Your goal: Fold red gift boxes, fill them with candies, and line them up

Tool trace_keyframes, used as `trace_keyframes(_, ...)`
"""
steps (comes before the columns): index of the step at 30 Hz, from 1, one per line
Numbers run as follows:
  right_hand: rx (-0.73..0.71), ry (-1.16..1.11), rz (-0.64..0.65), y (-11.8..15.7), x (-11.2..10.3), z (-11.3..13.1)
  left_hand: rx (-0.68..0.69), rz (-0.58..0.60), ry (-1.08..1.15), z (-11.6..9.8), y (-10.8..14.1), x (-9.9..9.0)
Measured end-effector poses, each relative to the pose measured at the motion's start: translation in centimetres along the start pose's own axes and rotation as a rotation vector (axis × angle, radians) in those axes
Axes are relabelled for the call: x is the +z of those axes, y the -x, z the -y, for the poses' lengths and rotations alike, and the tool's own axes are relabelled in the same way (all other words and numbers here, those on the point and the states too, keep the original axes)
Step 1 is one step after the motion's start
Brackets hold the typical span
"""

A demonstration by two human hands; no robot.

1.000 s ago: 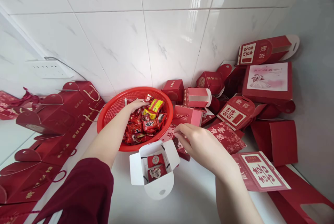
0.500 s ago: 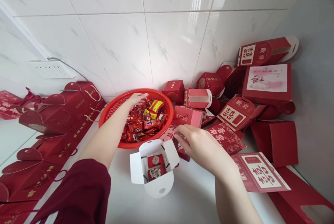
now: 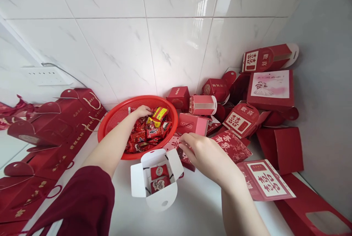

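A red plastic basket [image 3: 109, 121] holds several wrapped candies [image 3: 139, 135], mostly red, with yellow packets [image 3: 157, 116] near the top. My left hand [image 3: 143, 111] reaches into the basket beside the yellow packets; its fingertips are among the wrappers, so what they hold, if anything, is hidden. In front of the basket stands an open white-lined box [image 3: 161, 202] with its flaps spread and red packets [image 3: 160, 178] inside. My right hand [image 3: 193, 147] hovers to the right of that box with its fingers curled; what is between them is too hidden to make out.
On the right lies a heap of red gift boxes, one [image 3: 271, 89] with a pink picture. Rows of red boxes [image 3: 59, 118] with rope handles line the left side. A white tiled wall [image 3: 176, 52] rises behind, with a socket strip [image 3: 45, 76] at the left.
The view has shifted slightly, so most things sit further left. In the basket, my left hand has moved down among the candies, and the yellow packets beside it have shifted. My right hand keeps its pose.
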State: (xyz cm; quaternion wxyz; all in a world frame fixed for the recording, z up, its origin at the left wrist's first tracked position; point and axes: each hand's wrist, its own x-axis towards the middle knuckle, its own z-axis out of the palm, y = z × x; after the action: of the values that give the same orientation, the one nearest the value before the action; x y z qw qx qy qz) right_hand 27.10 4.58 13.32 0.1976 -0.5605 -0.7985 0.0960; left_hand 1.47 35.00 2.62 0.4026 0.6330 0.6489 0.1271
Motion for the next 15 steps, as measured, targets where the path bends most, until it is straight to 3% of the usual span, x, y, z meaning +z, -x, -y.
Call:
trace_keyframes(9,-0.021,0.008,-0.009,0.1,0.2,0.0,0.048,0.06,0.165,-1.6,3.1,-4.2)
trace_keyframes(15,-0.048,-0.026,-0.01,0.1,0.7,0.4,0.225,0.142,0.444,-5.1,9.1,-4.9)
